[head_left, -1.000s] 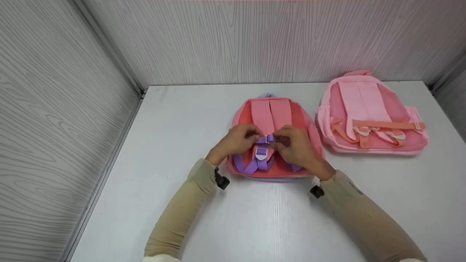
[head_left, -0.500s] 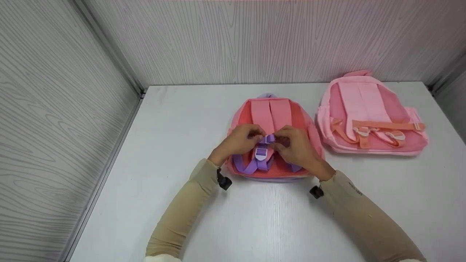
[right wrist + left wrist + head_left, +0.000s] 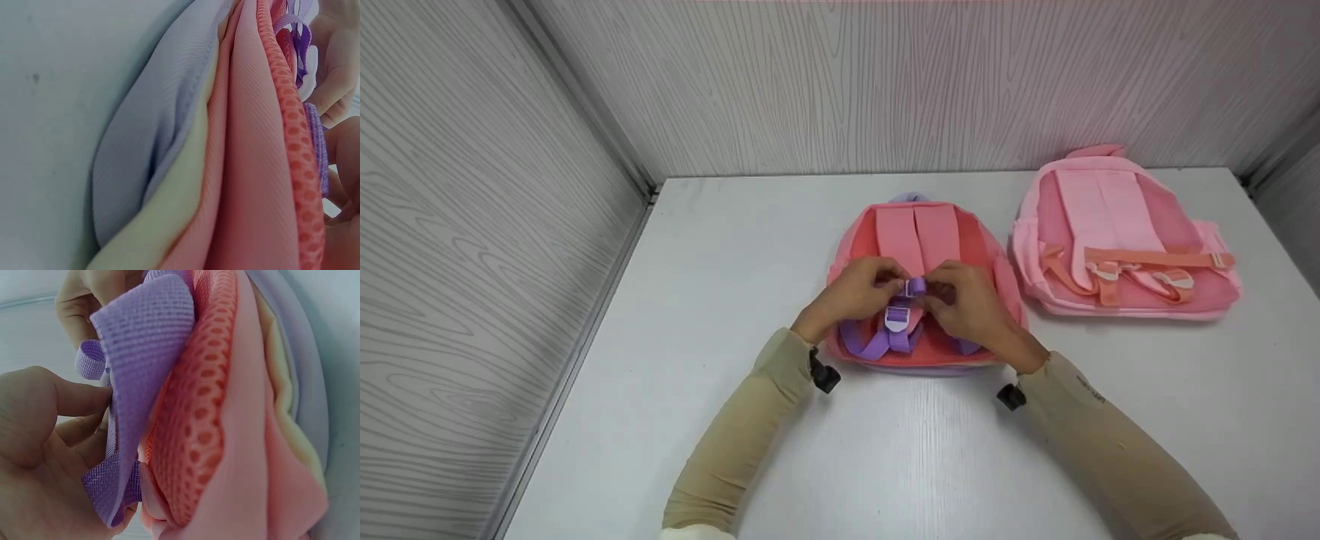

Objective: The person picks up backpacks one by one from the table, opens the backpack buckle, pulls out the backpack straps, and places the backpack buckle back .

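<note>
A small coral backpack (image 3: 937,358) lies with its back panel and shoulder straps facing up. My left hand (image 3: 864,291) pinches a purple webbing strap (image 3: 115,422) between thumb and fingers over the middle of the bag. Just right of it, my right hand (image 3: 969,306) pinches the looped end of the purple strap (image 3: 916,286), which passes by a small pale slider held between the hands. Below hangs a second white buckle (image 3: 897,319) threaded with purple webbing. Seen from the right wrist, the bag's side hides much of the fingers.
To the right lies a pink backpack (image 3: 1102,210) with orange straps (image 3: 1155,259) and white buckles, close beside the coral one. Both rest on a white table (image 3: 735,247), with wood-grain panels (image 3: 840,82) at the back and sides.
My left hand has shifted slightly to the right along the purple strap, covering more of it. The right hand stays nearly still, and the backpacks have not moved.
</note>
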`<state>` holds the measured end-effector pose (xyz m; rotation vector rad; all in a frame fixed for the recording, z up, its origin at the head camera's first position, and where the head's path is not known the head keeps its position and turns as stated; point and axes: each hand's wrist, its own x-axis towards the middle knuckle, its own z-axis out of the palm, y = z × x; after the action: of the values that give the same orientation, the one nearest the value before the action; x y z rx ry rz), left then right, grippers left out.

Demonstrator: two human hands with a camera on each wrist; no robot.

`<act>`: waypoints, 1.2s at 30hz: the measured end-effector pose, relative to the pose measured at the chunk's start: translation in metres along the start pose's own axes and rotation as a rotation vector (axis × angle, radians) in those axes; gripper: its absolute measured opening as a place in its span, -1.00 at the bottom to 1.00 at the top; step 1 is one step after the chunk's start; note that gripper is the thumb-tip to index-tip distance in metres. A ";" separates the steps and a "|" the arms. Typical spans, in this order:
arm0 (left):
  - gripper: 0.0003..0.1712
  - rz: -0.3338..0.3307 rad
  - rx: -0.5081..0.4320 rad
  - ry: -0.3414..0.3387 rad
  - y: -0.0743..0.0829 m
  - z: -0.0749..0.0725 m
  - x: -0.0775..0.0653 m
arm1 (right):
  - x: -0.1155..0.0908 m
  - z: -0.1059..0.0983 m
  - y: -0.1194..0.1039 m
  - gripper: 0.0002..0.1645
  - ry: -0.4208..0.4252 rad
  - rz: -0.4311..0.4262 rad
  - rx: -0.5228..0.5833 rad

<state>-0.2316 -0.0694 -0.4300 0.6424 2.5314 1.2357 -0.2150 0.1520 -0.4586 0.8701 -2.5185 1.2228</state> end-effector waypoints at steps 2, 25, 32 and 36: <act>-0.76 0.009 -0.006 -0.003 -0.001 -0.001 0.000 | 0.000 0.000 0.000 -0.85 0.000 -0.001 -0.008; -0.76 -0.060 0.051 -0.012 -0.010 -0.014 -0.009 | -0.001 0.000 -0.002 -0.80 -0.039 0.054 -0.033; -0.77 -0.052 0.063 -0.006 -0.010 -0.012 -0.008 | -0.002 -0.001 -0.002 -0.79 -0.053 0.067 -0.026; -0.79 -0.042 0.052 -0.010 -0.010 -0.012 -0.008 | -0.001 -0.001 -0.002 -0.78 -0.060 0.078 -0.027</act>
<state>-0.2328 -0.0869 -0.4304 0.6026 2.5627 1.1528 -0.2128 0.1523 -0.4571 0.8218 -2.6327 1.1997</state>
